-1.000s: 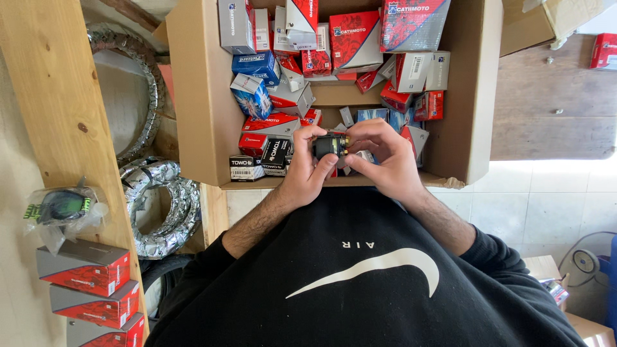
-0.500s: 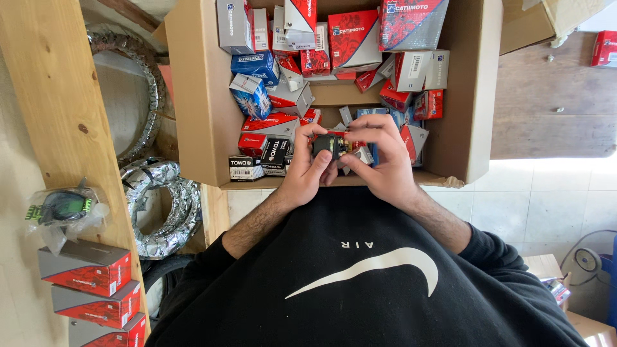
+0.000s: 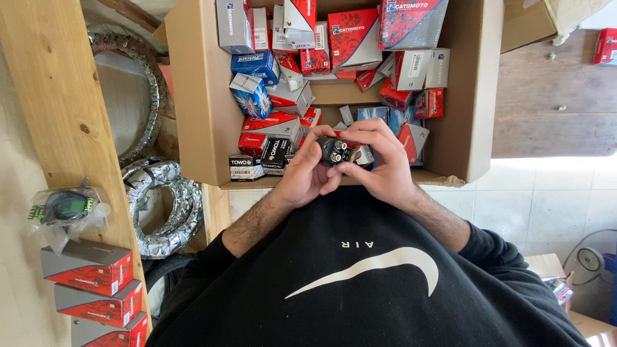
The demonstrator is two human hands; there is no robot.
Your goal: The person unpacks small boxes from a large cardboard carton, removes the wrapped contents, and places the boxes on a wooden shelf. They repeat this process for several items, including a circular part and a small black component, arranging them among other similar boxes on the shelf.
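Both my hands hold a small black part with two round metal terminals (image 3: 337, 151) just above the near edge of an open cardboard box (image 3: 193, 96). My left hand (image 3: 302, 177) grips it from the left with thumb and fingers. From the right, my right hand (image 3: 379, 164) closes on the part, its fingers curled over the top. Below the hands, my arms are in black sleeves. The box is filled with several small red, blue, black and grey cartons (image 3: 270, 128).
A wooden plank (image 3: 58, 96) runs along the left, with a bagged green-and-black part (image 3: 64, 209) and three grey-and-red cartons (image 3: 90, 270) on it. Foil-wrapped tyres (image 3: 160, 205) lie beside the box. A wooden surface (image 3: 553, 96) and tiled floor are at right.
My right hand's fingers have shifted slightly over the top of the black part. Both hands stay at the same spot by the box's near edge.
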